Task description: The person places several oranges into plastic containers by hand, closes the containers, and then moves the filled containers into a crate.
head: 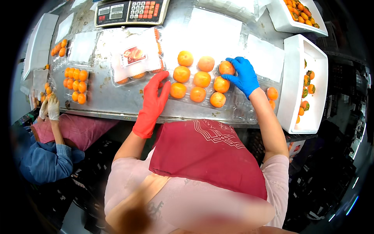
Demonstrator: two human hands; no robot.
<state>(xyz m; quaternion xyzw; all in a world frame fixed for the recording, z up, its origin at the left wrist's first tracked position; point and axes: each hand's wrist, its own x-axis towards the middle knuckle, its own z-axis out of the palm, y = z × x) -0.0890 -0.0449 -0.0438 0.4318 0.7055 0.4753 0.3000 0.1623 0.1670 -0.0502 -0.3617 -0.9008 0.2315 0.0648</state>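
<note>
Before me, a clear plastic tray [187,101] holds orange persimmons [202,79] in three rows of three. My right hand [244,75], in a blue glove, has its thumb and fingers around the far-right persimmon [226,68], which sits in its corner of the tray. My left hand [154,99], in a red glove, is just left of the tray, fingers apart and holding nothing. Behind the fruit, a white sheet [214,30] covers the tray's raised lid. Left of it, a packed tray lies under a white padded sheet [137,63] with a picture label.
A digital scale [131,13] stands at the back. White foam boxes [293,87] of persimmons line the right, beside another plastic tray [244,112]. On the left, a co-worker's gloved hands [52,108] touch fruit near a smaller filled tray [76,83]. The metal table's front edge [117,115] runs before me.
</note>
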